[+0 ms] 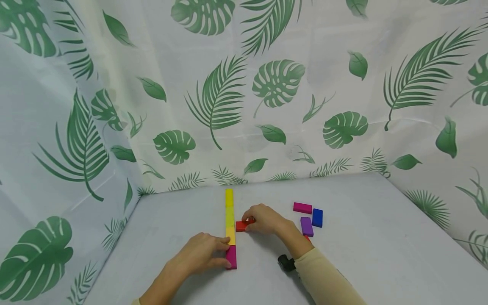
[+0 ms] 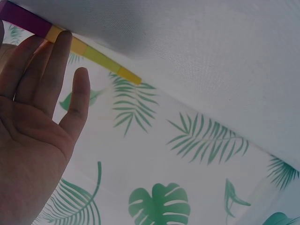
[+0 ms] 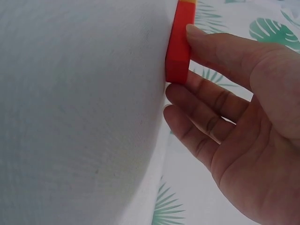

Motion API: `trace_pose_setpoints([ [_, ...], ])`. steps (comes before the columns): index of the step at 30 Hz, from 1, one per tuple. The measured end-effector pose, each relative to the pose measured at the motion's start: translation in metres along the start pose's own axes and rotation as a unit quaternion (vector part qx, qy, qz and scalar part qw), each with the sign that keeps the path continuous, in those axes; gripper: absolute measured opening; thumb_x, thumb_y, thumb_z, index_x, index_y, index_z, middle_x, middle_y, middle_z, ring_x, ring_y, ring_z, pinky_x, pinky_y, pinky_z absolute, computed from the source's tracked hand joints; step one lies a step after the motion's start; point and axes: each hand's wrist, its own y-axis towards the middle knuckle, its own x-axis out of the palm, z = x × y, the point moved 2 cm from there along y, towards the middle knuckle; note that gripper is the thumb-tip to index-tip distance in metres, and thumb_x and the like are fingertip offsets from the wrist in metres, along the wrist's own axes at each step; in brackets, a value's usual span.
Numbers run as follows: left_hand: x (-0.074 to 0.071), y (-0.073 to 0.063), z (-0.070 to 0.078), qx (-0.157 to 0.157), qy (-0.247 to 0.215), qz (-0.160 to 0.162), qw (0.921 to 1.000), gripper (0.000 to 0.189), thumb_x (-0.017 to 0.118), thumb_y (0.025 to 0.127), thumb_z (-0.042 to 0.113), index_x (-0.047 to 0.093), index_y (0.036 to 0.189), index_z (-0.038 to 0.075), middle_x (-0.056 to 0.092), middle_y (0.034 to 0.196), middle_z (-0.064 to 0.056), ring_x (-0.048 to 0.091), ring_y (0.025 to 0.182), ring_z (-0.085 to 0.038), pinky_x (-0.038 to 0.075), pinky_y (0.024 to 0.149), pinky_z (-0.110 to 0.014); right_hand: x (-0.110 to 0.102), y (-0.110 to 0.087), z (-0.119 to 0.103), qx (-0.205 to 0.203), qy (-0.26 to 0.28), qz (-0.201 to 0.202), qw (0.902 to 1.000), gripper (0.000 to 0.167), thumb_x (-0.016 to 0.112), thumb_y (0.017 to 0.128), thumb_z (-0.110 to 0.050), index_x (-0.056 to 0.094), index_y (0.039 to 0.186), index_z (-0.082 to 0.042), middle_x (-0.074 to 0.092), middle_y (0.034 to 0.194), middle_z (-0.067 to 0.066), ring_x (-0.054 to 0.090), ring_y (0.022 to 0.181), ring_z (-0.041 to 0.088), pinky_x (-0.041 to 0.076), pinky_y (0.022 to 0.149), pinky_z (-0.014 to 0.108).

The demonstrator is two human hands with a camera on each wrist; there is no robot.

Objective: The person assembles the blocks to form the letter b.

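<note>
A straight row of blocks runs away from me in the head view: a magenta block nearest, then an orange-yellow block, a yellow-green block and a yellow block at the far end. My left hand lies along the row's left side, its thumb and fingertips touching the magenta and orange-yellow blocks. The left wrist view shows these fingers mostly straight. Right of the row, my right hand pinches a red block between thumb and fingers. The red block lies crosswise, its left end close beside the row.
To the right lie a loose magenta block, a blue block and a purple block. Another red block is partly hidden by my right forearm. A dark object shows by the right sleeve. Leaf-printed curtains border the white table.
</note>
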Motion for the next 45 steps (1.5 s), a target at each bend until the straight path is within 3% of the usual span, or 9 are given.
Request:
trace_pose_setpoints([
  [20, -0.0018, -0.0018, 0.0016, 0.002, -0.002, 0.007, 1.0000, 0.051, 0.084, 0.082, 0.052, 0.078, 0.124, 0.024, 0.073, 0.132, 0.006, 0.071, 0.121, -0.017, 0.056, 0.103, -0.047, 0.0010, 0.0007, 0.0046, -0.002, -0.002, 0.029, 0.9996, 0.030, 0.083, 0.090, -0.019, 0.078, 0.119, -0.012, 0.075, 0.106, 0.003, 0.061, 0.093, 0.018, 0.057, 0.093, 0.042],
  [45, -0.0026, -0.0015, 0.0021, 0.000, 0.006, 0.007, 1.0000, 0.050, 0.085, 0.082, 0.051, 0.079, 0.124, 0.024, 0.073, 0.131, 0.006, 0.072, 0.120, -0.018, 0.057, 0.102, -0.046, 0.0010, 0.0021, 0.0048, 0.003, -0.012, 0.029, 0.9995, 0.030, 0.081, 0.091, -0.021, 0.078, 0.120, -0.013, 0.074, 0.104, 0.000, 0.060, 0.091, 0.016, 0.057, 0.091, 0.040],
])
